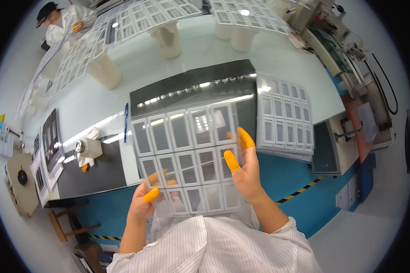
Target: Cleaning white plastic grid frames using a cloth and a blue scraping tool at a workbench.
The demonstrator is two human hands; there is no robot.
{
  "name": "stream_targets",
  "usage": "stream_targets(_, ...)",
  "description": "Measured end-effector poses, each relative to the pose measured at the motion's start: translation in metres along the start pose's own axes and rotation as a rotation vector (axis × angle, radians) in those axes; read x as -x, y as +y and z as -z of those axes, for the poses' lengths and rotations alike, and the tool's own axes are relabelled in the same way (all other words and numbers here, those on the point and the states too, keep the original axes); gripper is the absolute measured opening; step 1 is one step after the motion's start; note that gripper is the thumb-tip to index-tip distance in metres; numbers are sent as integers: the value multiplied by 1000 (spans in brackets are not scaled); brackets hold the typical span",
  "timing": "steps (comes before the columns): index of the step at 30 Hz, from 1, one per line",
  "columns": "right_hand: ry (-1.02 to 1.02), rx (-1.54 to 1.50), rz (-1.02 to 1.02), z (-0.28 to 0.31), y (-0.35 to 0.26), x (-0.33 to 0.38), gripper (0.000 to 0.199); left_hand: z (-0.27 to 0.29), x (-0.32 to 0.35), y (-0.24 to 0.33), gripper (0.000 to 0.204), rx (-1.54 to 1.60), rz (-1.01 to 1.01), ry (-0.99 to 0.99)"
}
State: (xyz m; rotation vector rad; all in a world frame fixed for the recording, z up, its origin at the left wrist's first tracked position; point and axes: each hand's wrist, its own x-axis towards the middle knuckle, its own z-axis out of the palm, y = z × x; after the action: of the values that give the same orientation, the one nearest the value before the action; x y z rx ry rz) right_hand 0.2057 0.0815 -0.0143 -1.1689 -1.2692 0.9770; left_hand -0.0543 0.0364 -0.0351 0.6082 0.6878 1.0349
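Observation:
Between my two hands I hold up a clear plastic sheet (187,157) printed with rows of white-framed rectangular windows. My left hand (143,199) grips its lower left edge, thumb on top and fingers seen through the sheet underneath. At the right edge my right hand (246,170) pinches it, thumb in front. Yellow finger cots cover the visible thumbs and a right finger. Beyond and partly under the sheet lies a glossy black mat (191,88) on the table. A stack of similar windowed sheets (284,116) rests just right of the mat.
More windowed sheets (155,18) lie across white tubs (166,41) at the far side. A blue pen (126,122) lies left of the mat. Further left stand a white box (92,148) and papers (51,136). A co-worker (68,20) is at the far left, machinery (351,59) at right.

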Motion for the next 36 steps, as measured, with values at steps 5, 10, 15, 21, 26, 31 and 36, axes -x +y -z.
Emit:
stream_targets(5, -250, -442, -245, -2, -15, 6, 29, 11, 6, 8, 46, -111, 18, 65)
stream_targets(10, -250, -296, -166, -6, -22, 13, 30, 7, -13, 44, 40, -675, -505, 603)
stream_targets(15, -308, -202, -93, -13, -32, 26, 29, -59, -39, 74, 37, -1004, -775, 396)
stream_targets(21, -395, -56, 49, -15, -44, 33, 25, -117, -76, 82, 32, -1446, -923, 115)
stream_targets(26, -387, -41, 58, -11, -41, 34, 26, -127, -89, 77, 18, -1410, -752, 18)
stream_targets(31, -349, -73, 58, -9, -36, 33, 26, -117, -97, 81, 15, -1287, -664, -137)
stream_targets(36, -345, -87, 39, -7, -33, 31, 26, -117, -100, 82, 18, -1297, -612, -238)
